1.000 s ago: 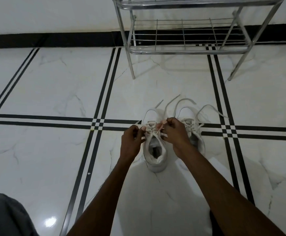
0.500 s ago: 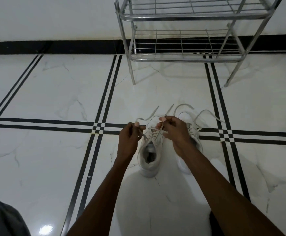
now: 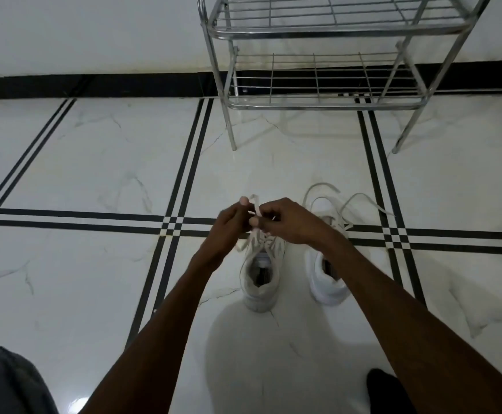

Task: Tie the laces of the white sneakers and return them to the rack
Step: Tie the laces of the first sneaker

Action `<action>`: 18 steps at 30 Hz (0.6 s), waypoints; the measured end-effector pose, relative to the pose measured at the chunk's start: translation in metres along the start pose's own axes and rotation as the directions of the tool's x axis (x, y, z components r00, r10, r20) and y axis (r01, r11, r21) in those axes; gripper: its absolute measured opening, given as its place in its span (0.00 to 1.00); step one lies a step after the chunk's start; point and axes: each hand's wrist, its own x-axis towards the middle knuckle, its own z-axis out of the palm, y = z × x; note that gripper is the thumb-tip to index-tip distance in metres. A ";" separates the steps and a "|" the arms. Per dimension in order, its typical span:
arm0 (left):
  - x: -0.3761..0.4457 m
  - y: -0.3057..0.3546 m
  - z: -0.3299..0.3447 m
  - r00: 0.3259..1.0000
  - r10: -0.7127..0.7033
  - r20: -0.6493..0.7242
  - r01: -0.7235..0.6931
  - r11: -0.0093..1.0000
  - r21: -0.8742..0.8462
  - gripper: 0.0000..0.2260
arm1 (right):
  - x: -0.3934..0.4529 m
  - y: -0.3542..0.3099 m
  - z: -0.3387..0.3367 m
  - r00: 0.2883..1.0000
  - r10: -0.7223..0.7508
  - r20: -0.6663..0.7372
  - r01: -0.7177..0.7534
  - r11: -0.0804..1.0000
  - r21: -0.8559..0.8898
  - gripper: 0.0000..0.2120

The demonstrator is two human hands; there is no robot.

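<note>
Two white sneakers stand side by side on the floor, heels toward me. The left sneaker (image 3: pixel 260 282) has its laces (image 3: pixel 255 208) pulled up above the tongue. My left hand (image 3: pixel 229 225) and my right hand (image 3: pixel 288 224) meet over its toe, both pinching those laces. The right sneaker (image 3: pixel 329 282) is partly behind my right forearm, and its loose laces (image 3: pixel 330 192) lie spread on the floor beyond it. The metal shoe rack (image 3: pixel 321 106) stands against the wall straight ahead, its wire shelves bare.
The floor is white marble tile (image 3: pixel 94 162) with black double stripes. A black skirting (image 3: pixel 94 85) runs along the white wall. My grey-clad knee (image 3: pixel 7 383) shows at the bottom left, a dark shape (image 3: pixel 390 392) at the bottom right.
My hands have come together and risen above the left sneaker's toe, drawing the laces upward. The view has tilted up, showing more of the rack.
</note>
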 end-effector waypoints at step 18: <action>0.004 -0.028 0.011 0.958 -0.115 -0.262 0.102 0.993 -0.063 0.15 | -0.007 0.027 0.010 0.910 0.188 -0.371 0.038 0.850 0.526 0.07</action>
